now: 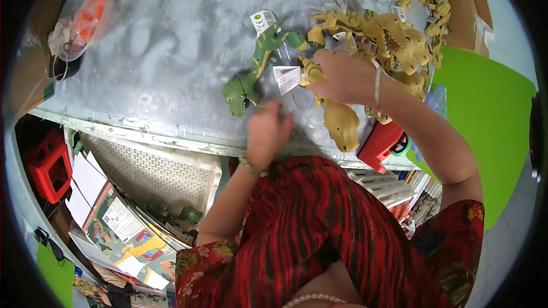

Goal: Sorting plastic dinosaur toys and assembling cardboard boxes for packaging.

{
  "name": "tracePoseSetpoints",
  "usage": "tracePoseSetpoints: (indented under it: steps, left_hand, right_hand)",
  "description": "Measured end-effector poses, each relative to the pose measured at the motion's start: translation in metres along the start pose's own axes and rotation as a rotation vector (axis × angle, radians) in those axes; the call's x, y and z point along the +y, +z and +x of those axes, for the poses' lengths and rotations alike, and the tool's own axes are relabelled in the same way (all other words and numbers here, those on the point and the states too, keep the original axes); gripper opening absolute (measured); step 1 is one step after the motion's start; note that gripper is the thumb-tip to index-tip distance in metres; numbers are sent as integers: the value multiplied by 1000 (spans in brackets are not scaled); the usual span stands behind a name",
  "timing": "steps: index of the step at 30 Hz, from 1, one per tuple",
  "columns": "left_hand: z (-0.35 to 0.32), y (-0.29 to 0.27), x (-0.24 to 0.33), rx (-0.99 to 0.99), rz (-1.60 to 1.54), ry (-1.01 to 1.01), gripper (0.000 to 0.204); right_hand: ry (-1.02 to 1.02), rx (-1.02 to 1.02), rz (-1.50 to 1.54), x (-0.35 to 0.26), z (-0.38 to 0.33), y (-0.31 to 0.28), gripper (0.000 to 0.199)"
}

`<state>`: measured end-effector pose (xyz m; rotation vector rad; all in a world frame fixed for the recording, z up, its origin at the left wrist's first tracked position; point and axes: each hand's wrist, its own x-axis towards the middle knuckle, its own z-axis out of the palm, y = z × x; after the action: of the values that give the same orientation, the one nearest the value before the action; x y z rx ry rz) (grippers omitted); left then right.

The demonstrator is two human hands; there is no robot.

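My right hand (342,77) is closed round the body of a tan toy dinosaur (341,125) with dark stripes, whose head points toward me at the table's near side. To its left, a green toy dinosaur (265,48) with yellow markings lies on its side, its head nearest me. Paper tags (287,78) lie between the two toys. Just below the green head hovers my left hand (267,132), slightly blurred, thumb apart from the fingers and nothing visible in it. A pile of tan dinosaurs (399,40) sits beyond my right wrist.
A clear tub (85,20) of orange pieces stands at the far left of the grey table (165,51). Right of the pile are a cardboard box (465,20) and a green surface (485,125). A red plastic piece (382,145) lies near the edge. Below stands a white crate (154,162) beside printed cards (123,219).
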<state>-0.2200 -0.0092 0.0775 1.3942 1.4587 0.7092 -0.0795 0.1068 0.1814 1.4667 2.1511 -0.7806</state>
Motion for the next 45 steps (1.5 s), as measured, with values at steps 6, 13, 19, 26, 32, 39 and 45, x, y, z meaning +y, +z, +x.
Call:
tracePoseSetpoints:
  steps: [6,13,19,26,32,39,45]
  left_hand:
    - [5,45,-13,-145,-86,-215,35]
    - [11,53,-14,-127,-102,-213,39]
    - [14,52,-14,-164,-159,-223,41]
    - [15,56,-13,-231,-131,-331,39]
    - [14,61,-11,-149,-21,-328,32]
    - [17,63,-12,-136,-107,-277,23]
    - [17,62,-14,-179,-119,-208,27]
  right_hand:
    - [42,-225,88,-9,11,6,50]
    - [623,-417,511,-14,16,16,43]
    - [509,-348,460,5,28,36,42]
    - [320,-421,177,3,35,21,42]
    - [422,-200,243,6,27,46,39]
    - [591,-129,564,5,25,48,46]
    - [594,-140,750,10,29,48,40]
